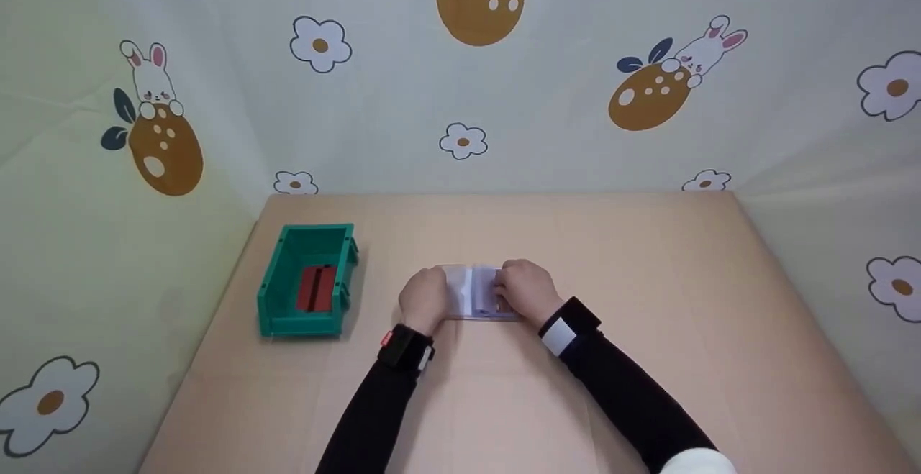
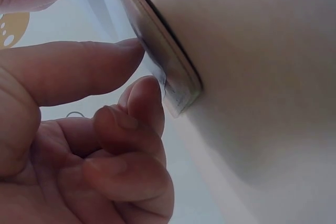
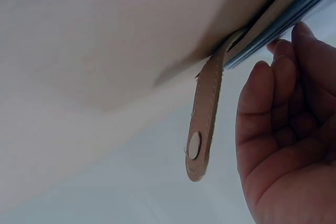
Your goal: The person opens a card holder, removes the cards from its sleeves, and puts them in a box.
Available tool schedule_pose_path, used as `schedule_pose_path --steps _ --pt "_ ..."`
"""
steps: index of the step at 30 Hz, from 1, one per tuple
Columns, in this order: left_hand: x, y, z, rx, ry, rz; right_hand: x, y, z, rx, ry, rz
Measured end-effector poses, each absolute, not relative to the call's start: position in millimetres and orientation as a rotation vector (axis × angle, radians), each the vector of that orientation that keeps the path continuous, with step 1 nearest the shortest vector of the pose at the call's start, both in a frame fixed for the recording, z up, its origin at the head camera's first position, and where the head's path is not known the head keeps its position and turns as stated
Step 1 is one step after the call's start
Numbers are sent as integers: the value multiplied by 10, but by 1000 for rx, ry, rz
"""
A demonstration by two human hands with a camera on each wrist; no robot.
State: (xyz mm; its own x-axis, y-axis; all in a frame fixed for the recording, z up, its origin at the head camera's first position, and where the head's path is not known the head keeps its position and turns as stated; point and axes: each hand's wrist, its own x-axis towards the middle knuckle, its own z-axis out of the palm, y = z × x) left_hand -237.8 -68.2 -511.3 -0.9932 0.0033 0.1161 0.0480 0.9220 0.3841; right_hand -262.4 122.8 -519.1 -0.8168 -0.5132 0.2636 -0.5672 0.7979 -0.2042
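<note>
A card holder with clear plastic sleeves (image 1: 460, 293) lies spread open on the table between both hands. My left hand (image 1: 423, 298) grips its left end; the left wrist view shows the thumb on the plastic and curled fingers at the corner of the brown cover (image 2: 181, 72). At the other end, my right hand (image 1: 531, 291) pinches the edge of the sleeves with thumb and fingertips. From the cover in the right wrist view hangs a brown strap (image 3: 206, 108) with a round snap button (image 3: 195, 145). The right hand partly hides that end from above.
To the left on the brown table (image 1: 647, 359) stands a green bin (image 1: 301, 327). Inside it lies a flat red item (image 1: 324, 288) with a dark band. Patterned curtain (image 1: 388, 100) encloses the table at the back and sides.
</note>
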Motion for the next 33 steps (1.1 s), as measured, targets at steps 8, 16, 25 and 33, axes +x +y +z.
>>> schedule_pose_path --steps 8,16,25,33 --pt "-2367 -683 -5128 -57 -2940 -633 -2621 1234 -5170 847 -2822 405" --pt "-2357 -673 -5132 -55 -2925 -615 -2620 1238 -5171 854 -2811 414" --pt "-2335 -625 -5047 -113 -2933 -568 -2642 1237 -5196 839 -2821 429" --pt "-2234 -449 -4923 -473 -2918 -614 -2642 1240 -5199 836 -2808 471"
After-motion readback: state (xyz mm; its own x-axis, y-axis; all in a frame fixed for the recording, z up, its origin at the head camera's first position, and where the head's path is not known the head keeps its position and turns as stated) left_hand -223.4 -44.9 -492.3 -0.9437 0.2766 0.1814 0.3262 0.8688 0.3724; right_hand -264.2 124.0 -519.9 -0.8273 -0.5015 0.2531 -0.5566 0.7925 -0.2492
